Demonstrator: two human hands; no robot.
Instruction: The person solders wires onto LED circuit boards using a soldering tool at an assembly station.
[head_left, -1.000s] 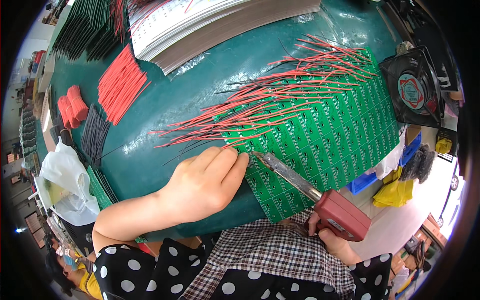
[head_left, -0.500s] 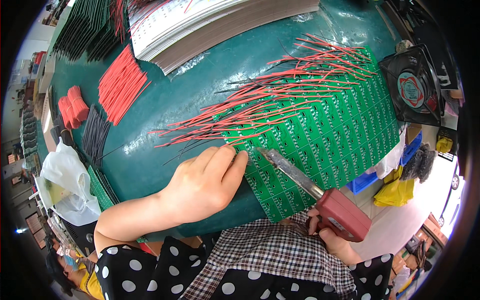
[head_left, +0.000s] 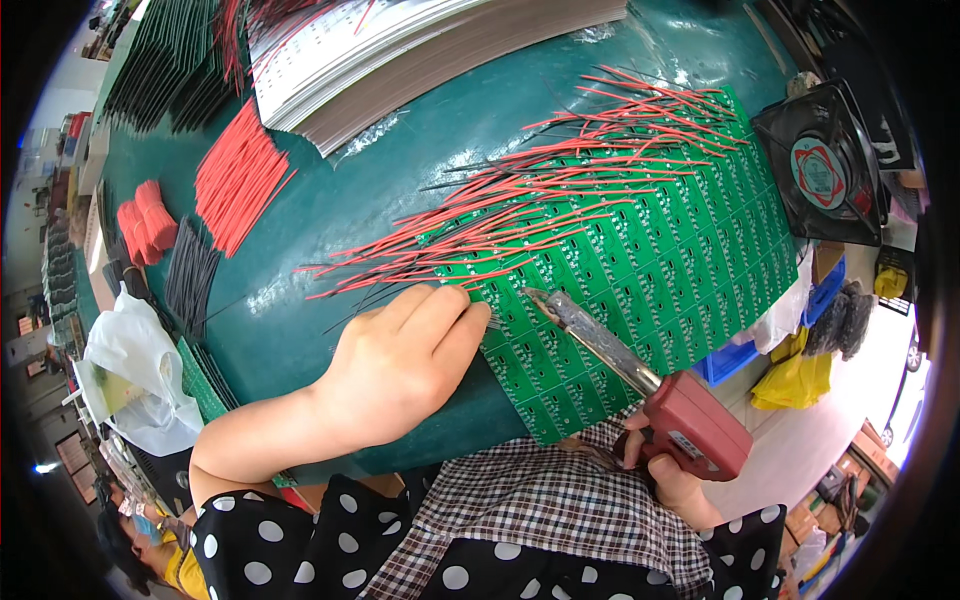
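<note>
My right hand [head_left: 672, 478] is wrapped round the dark red handle of a soldering gun [head_left: 605, 345]. Its worn metal barrel slants up and left over a green circuit board panel [head_left: 640, 300], the tip near the panel's left edge. At that same edge, my left hand [head_left: 405, 350] is closed in a pinch. Thin grey strands show beside its fingertips, but what it grips is hidden. Red and black wires [head_left: 490, 225] fan leftward from the upper rows of boards, their loose ends lying just beyond my left hand.
Bundles of red wire [head_left: 238, 180] and black wire [head_left: 190, 270] lie at the left of the green table. A thick stack of boards or card [head_left: 450, 70] sits at the back. On the right stands a square black fan [head_left: 822, 165]. A white plastic bag [head_left: 140, 370] rests at the left edge.
The soldering gun has shifted slightly right, its tip farther from my left fingers. My left hand has moved a little left and stays pinched. The view has shifted slightly.
</note>
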